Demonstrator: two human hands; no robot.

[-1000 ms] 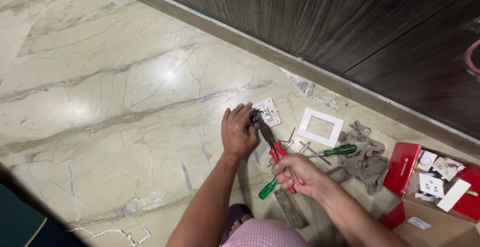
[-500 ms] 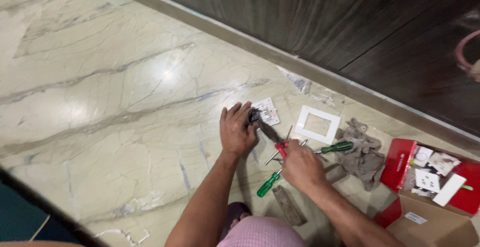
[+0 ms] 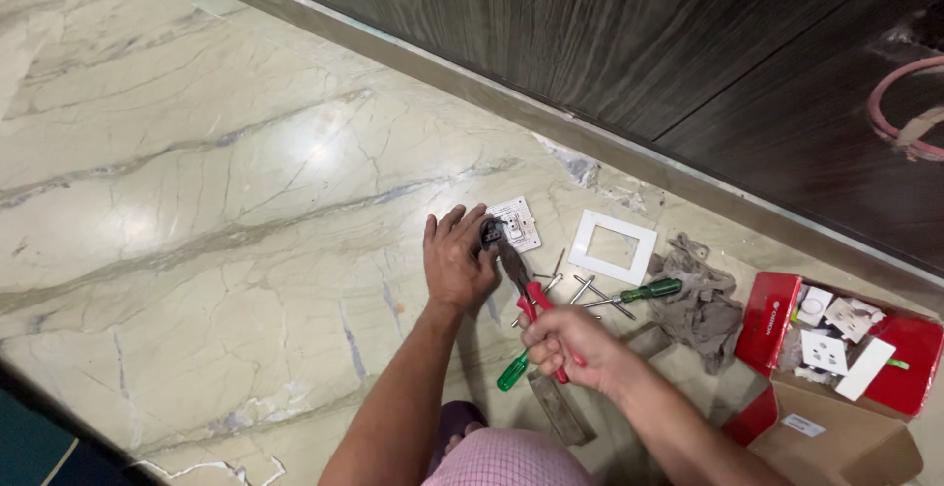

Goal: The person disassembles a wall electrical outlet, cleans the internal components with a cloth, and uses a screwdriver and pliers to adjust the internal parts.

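Head view: left hand (image 3: 455,262) pinches part (image 3: 491,235); right hand (image 3: 567,345) squeezes pliers (image 3: 526,289) — could slip, nip fingers.

Open floor (image 3: 197,201) left; tools (image 3: 600,294) right

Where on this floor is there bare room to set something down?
The marble floor left of the left hand is bare up to the skirting. It is crowded right of the pliers: white frame, green screwdriver, grey rag, red box.
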